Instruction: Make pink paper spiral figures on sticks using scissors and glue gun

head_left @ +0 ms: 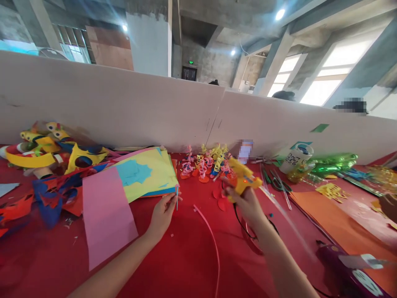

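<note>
1. Nearest the camera, two bare forearms rise from the bottom edge over a red table [180, 265].
2. The left hand [164, 211] pinches a thin blue stick [177, 199] between its fingertips; the stick stands roughly upright, with a small pink bit at its top.
3. The right hand [247, 205] is closed around the handle of a yellow glue gun [242, 176], on which a small orange light glows. The gun is slightly blurred and held apart from the stick.
4. Between the forearms, a narrow pink strip [217, 252] lies in a curve on the table. Red discs [222, 203] lie near the gun.
5. Just beyond the hands stands a cluster of curled pink and yellow pieces [203, 167].
6. To the left lie a pink sheet [107, 219] and a yellow sheet [145, 159], with a jagged blue piece [133, 173] on top.
7. To the right are scissors [279, 182], orange paper [325, 219] and a purple device [344, 265].
8. A white partition [155, 107] closes the far side.
</note>
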`<state>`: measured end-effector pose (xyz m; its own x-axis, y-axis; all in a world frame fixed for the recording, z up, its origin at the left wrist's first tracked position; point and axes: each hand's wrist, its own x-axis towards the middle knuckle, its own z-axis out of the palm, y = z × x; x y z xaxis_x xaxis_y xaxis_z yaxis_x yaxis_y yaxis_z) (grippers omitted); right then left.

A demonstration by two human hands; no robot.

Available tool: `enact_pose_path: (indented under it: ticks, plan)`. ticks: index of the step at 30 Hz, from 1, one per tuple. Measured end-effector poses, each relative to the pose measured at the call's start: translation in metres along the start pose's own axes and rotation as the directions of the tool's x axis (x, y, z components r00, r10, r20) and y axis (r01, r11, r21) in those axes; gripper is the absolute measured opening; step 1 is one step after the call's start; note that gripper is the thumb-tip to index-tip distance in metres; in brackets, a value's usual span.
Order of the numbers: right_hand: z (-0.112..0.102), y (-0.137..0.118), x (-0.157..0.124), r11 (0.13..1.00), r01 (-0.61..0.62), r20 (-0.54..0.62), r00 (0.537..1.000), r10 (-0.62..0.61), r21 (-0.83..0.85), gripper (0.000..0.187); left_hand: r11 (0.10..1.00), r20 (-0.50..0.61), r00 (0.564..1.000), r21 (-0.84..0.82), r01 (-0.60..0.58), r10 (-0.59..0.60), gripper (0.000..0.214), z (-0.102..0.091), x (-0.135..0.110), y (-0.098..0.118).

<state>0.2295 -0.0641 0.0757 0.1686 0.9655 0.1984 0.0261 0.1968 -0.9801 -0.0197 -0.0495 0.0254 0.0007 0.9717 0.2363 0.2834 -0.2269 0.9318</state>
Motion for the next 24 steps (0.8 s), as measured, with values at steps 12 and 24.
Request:
enact_pose_path:
  ticks: [12, 24]
  plan:
    - [0.06, 0.041, -0.034, 0.919, 0.169, 0.333, 0.942, -0.044, -0.356, 0.032, 0.997, 0.019, 1.0, 0.071, 0.014, -0.015, 0.031, -0.001, -0.001, -0.006]
    - [0.056, 0.041, -0.036, 0.85, 0.265, 0.361, 0.928, -0.095, -0.456, 0.031, 0.997, 0.006, 1.0, 0.071, -0.003, 0.003, 0.028, 0.001, 0.0, -0.007]
